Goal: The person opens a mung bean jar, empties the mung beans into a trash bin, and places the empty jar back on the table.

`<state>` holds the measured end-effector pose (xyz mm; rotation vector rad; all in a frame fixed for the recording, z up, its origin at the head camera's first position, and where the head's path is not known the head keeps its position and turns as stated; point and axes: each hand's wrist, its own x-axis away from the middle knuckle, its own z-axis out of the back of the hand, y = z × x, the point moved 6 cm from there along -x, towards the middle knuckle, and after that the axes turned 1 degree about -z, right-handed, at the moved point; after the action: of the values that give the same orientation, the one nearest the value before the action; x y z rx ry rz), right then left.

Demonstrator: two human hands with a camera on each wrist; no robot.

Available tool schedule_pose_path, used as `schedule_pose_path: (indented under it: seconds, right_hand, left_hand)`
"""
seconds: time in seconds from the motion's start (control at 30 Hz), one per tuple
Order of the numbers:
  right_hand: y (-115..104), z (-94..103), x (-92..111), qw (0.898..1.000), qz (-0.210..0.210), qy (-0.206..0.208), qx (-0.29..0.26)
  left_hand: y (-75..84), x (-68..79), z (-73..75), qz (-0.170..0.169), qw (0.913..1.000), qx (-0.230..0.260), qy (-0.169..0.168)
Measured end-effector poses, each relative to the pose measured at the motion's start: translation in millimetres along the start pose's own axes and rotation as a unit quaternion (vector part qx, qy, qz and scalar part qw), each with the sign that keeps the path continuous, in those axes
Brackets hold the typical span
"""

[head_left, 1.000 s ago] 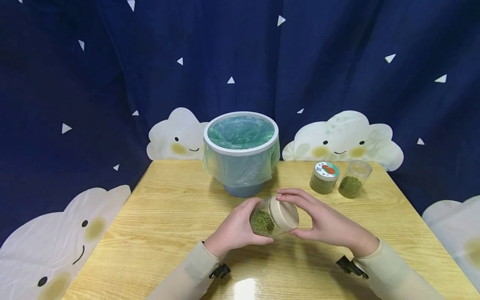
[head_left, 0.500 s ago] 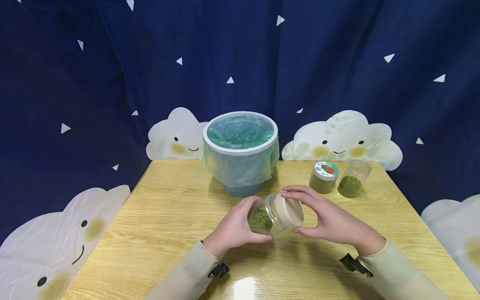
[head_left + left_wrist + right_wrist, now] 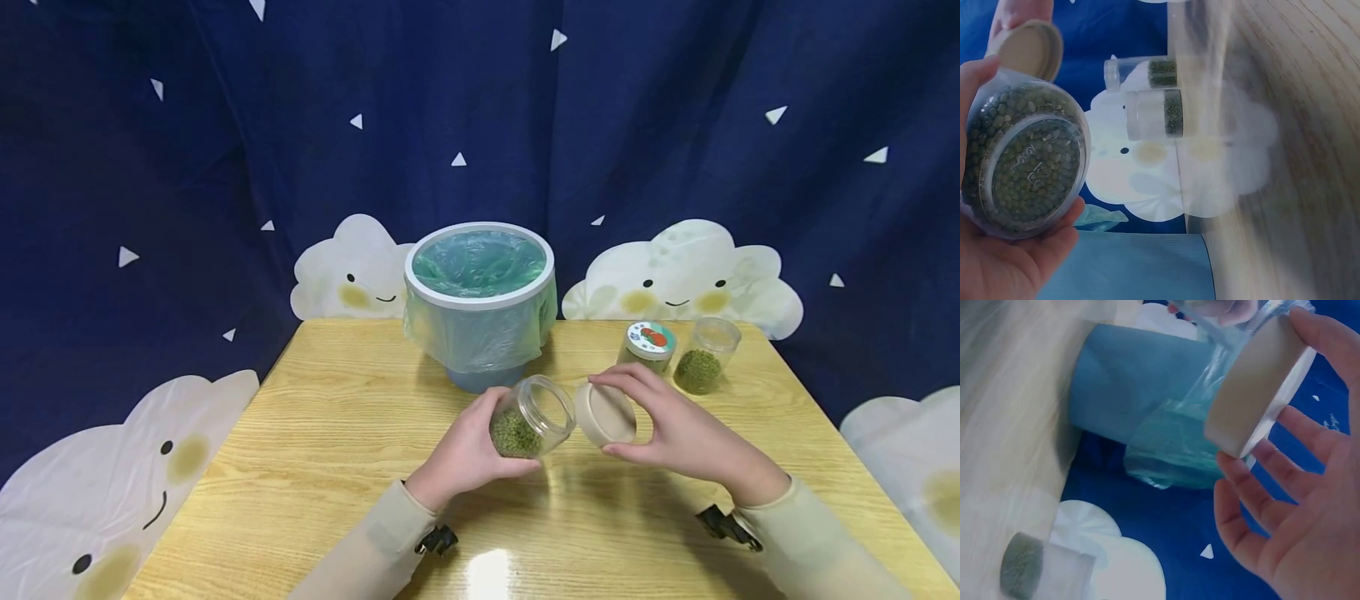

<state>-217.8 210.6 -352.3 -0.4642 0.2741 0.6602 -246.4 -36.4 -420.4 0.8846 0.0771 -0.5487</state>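
Note:
My left hand (image 3: 472, 446) grips a clear plastic jar (image 3: 531, 418) part-filled with small green beans, tilted with its mouth toward the right. The left wrist view shows the bean-covered base of the jar (image 3: 1035, 156). Just right of the jar's mouth, my right hand (image 3: 675, 425) holds a beige lid (image 3: 606, 414) by its edge, thumb on one side and fingers on the other. In the right wrist view the lid (image 3: 1257, 387) is seen from its side, apart from the jar.
A blue bin (image 3: 483, 379) lined with a green plastic bag stands at the back middle of the wooden table (image 3: 352, 400). At the back right are a jar with a tomato-printed lid (image 3: 651, 337) and a lidless clear jar (image 3: 699, 371) of green beans.
The beige lid has come off the jar and moved right with my right hand, uncovering the jar's mouth. My left hand and the jar have shifted only slightly left.

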Motion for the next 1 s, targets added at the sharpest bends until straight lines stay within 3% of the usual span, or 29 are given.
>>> schedule_pose_path:
  seconds: [0.5, 1.0]
  right_hand:
    - [48, -30.2, 20, 0.994, -0.062, -0.091, 0.026]
    - [80, -58.2, 33, 0.987, -0.088, -0.130, 0.021]
  left_hand:
    - [-6.1, 2.0, 2.7, 0.018, 0.9996, 0.002, 0.022]
    - [-7.3, 2.7, 3.3, 0.017, 0.9996, -0.003, 0.024]
